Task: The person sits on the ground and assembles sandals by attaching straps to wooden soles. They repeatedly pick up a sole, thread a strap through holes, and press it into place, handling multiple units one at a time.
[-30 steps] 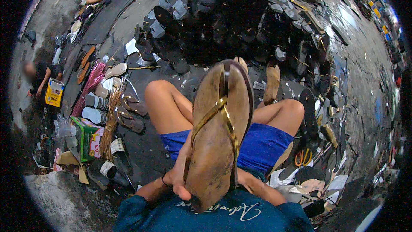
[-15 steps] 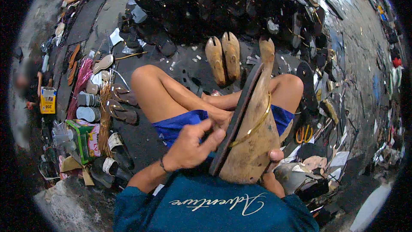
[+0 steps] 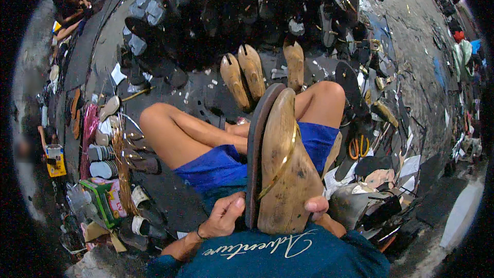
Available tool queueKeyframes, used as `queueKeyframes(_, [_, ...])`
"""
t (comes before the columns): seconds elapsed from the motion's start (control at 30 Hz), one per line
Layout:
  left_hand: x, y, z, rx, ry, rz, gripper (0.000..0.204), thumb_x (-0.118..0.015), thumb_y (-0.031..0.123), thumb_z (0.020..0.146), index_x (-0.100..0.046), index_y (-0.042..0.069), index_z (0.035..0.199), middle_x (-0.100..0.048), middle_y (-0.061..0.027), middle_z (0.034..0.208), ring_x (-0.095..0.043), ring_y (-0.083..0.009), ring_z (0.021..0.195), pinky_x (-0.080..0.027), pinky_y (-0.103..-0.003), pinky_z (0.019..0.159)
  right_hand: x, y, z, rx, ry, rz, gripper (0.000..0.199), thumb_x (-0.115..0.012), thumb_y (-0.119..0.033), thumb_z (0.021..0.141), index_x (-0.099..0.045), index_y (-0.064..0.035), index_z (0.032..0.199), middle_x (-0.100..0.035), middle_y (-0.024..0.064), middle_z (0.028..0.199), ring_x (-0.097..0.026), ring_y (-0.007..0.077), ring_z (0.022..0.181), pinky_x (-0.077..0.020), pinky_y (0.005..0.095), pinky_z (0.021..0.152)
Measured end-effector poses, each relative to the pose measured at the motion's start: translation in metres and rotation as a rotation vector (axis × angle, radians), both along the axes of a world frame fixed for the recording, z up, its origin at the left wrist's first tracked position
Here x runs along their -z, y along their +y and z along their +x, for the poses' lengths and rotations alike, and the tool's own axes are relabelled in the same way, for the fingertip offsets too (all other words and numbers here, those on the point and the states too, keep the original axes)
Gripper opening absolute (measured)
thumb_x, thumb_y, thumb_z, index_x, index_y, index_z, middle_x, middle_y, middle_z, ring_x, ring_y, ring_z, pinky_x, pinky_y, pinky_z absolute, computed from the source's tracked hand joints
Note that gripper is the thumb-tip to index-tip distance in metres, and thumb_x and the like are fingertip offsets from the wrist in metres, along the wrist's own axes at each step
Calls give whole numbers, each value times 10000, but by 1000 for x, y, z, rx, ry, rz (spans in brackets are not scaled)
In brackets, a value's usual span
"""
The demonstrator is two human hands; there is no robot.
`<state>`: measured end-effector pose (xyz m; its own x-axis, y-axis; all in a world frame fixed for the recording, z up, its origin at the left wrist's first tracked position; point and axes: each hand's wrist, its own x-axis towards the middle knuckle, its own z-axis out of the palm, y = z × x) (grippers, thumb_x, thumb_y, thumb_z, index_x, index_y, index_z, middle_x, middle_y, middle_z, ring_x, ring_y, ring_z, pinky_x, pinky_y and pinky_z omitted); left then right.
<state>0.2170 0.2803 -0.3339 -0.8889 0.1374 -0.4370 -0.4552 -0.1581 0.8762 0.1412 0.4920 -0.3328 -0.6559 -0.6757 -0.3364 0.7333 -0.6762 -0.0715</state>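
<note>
From where I stand, the wooden last is held upright, toe away from the body, in front of the shirt and between the bent knees. A dark sole lies along its left side, and a gold strap slants across it. The right hand is clamped on the heel end, thumb over the near face. The left hand is apart from it, across the sole, thumb against curled finger; whether it pinches anything, or just touches the sole's edge, I cannot tell.

To handle this well, I would let the right hand do the steadying and leave the left free for small, even pressure. The sole ought to sit flush from heel to toe (a skewed heel would probably show at once), and the strap should lie flat, without a twist.

Much is out of sight: the right hand's other fingers are behind the wood, the strap's ends cannot be followed, and the sole's underside faces away. Three more wooden lasts show on the floor, but the heap beyond sinks into darkness.
</note>
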Motion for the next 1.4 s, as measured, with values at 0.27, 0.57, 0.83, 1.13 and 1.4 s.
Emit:
queueKeyframes(0.27, [16,-13,-27,-382,-212,222,395,-534,282,954,-513,10,1238,-569,-43,1090,-525,-118,977,-408,-259,893,65,-31,-45,-185,1174,-300,818,-697,-164,701,-318,60,1391,-454,220,1355,-432,358,1268,-306,421,1086])
queueKeyframes(0.57, [61,-45,-4,-239,-31,-160,667,-615,28,806,-348,-39,1414,-527,-113,1264,-516,-194,1131,-389,-325,1007,98,-85,-24,-356,781,688,1068,-786,-281,672,-133,59,1446,-352,267,1382,-331,362,1313,-281,365,1099])
queueKeyframes(0.83, [63,-43,1,-349,-140,-160,652,-689,108,810,-376,-35,1364,-503,-141,1290,-519,-227,1136,-399,-364,1002,90,-85,-25,-296,1179,1067,1216,-803,-516,667,-82,105,1425,-308,335,1389,-329,425,1317,-270,407,1107])
queueKeyframes(1.13, [52,-51,-140,-590,268,162,712,-518,501,904,-351,30,1411,-467,-107,1370,-450,-259,1251,-362,-383,1060,45,-76,-82,-124,1198,1069,742,-696,-258,864,-286,55,1397,-481,203,1304,-456,258,1233,-352,365,1053])
queueKeyframes(1.4, [80,-121,-199,-564,302,649,784,-388,648,916,-427,13,1374,-523,-183,1308,-588,-277,1073,-507,-374,903,56,-21,-107,-332,742,921,661,-733,-265,837,-418,29,1339,-566,118,1251,-536,215,1155,-414,364,1012])
